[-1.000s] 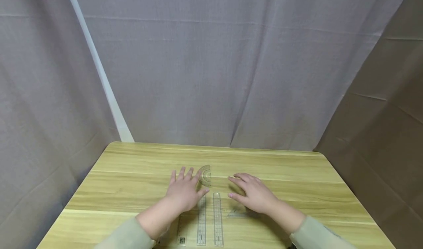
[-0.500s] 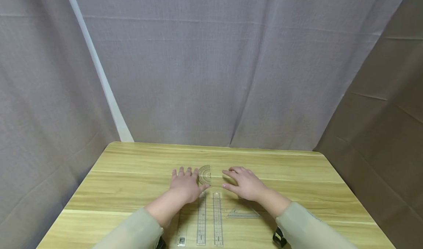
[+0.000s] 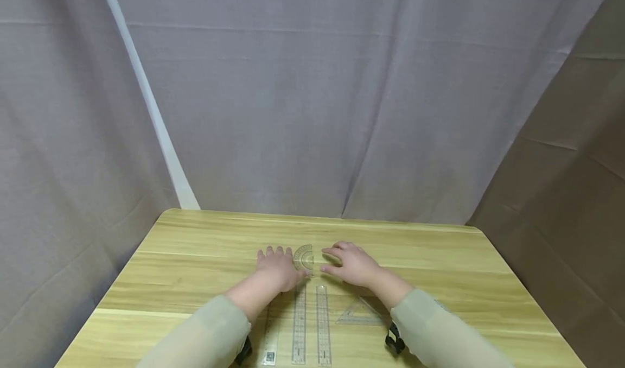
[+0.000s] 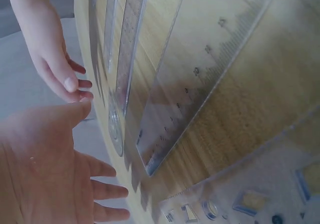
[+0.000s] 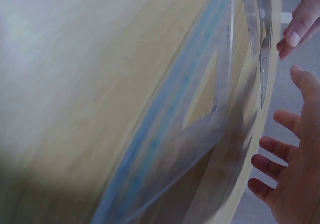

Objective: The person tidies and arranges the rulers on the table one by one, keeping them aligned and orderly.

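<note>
A clear protractor (image 3: 304,254) lies flat on the table between my two hands, its straight edge facing right. My left hand (image 3: 277,269) is at its left side, palm down with fingers spread and the thumb reaching over its lower edge. From the right, my right hand (image 3: 352,265) hovers with thumb and forefinger apart, pointing at the straight edge. Both hands hold nothing. Nearer me lie two clear rulers (image 3: 323,327) side by side, and a third ruler (image 3: 270,351) partly hidden by the left arm. A clear set square (image 3: 358,313) lies below the right forearm.
In the left wrist view a clear stencil template (image 4: 245,201) with cut-out shapes lies beside a ruler (image 4: 200,59); the left arm covers it in the head view. Grey curtains (image 3: 293,113) hang behind and beside the wooden table (image 3: 219,229). Black straps (image 3: 394,340) show at the wrists.
My right hand has moved left and forward toward the protractor, uncovering the set square. My left hand has slid slightly forward and right. The protractor and rulers stay in place.
</note>
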The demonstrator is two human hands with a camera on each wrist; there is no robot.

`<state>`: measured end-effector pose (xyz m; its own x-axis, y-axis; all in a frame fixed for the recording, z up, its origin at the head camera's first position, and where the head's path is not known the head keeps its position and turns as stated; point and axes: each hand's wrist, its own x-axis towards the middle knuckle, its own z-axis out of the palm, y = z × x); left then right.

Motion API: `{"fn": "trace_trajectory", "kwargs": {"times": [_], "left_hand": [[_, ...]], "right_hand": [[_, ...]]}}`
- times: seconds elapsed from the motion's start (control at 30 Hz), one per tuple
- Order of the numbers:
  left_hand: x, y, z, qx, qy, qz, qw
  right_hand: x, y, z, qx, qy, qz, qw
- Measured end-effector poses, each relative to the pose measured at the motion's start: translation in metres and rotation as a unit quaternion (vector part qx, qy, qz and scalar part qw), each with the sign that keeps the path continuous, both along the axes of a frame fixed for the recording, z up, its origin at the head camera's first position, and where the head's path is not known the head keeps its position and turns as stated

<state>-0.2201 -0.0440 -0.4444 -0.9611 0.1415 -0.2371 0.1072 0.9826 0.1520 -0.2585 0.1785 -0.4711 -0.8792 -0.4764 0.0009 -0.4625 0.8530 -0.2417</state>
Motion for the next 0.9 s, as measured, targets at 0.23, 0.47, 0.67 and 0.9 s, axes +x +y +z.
{"fn": "trace_trajectory", "kwargs": {"times": [0.23,0.47,0.67,0.9], "left_hand": [[-0.006,0.006,-0.004,-0.018,-0.006,-0.001,0.9998],[-0.012,0.012,-0.009,-0.032,0.001,-0.002,0.9995],[-0.014,0.015,-0.011,-0.044,0.003,-0.002,0.9990],[-0.011,0.016,-0.013,-0.050,0.006,-0.003,0.9987]], "right_hand": [[-0.008,-0.011,-0.001,-0.018,-0.015,-0.020,1.000],[-0.022,-0.023,-0.002,-0.035,-0.032,-0.030,0.998],[-0.028,-0.032,0.000,-0.040,-0.041,-0.047,0.997],[-0.030,-0.040,0.002,-0.033,-0.038,-0.057,0.997]]}}
